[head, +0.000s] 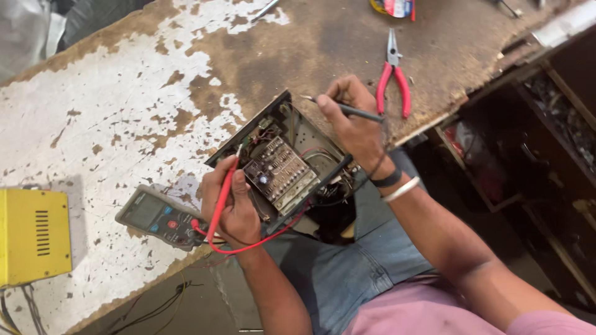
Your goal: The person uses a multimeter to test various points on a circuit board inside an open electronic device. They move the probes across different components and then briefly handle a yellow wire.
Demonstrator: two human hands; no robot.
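Red test probe [223, 189] is pinched in the left hand [233, 208], fingers curled closed around its shaft, tip aimed up into the open device. Its red lead [248, 247] loops below the hand and runs back to the grey multimeter [158, 216], which lies flat on the bench just left of that hand. Right hand [354, 121] grips a black probe [351, 110] like a pen, fingers shut on it, tip pointing left above the top edge of the case. Between both hands sits an opened black electronics case [282, 164], tilted at the bench edge and partly over the person's lap; inside, a pale circuit board [279, 174] with rows of components and some loose wiring. Right wrist carries a black band and a white bangle [400, 189]. Farther out on the worn, paint-flaked bench [124, 105]: red-handled needle-nose pliers [393, 77] just beyond the right hand, a yellow metal box [31, 245] with vent slots at far left. Blue jeans and a pink shirt show below.
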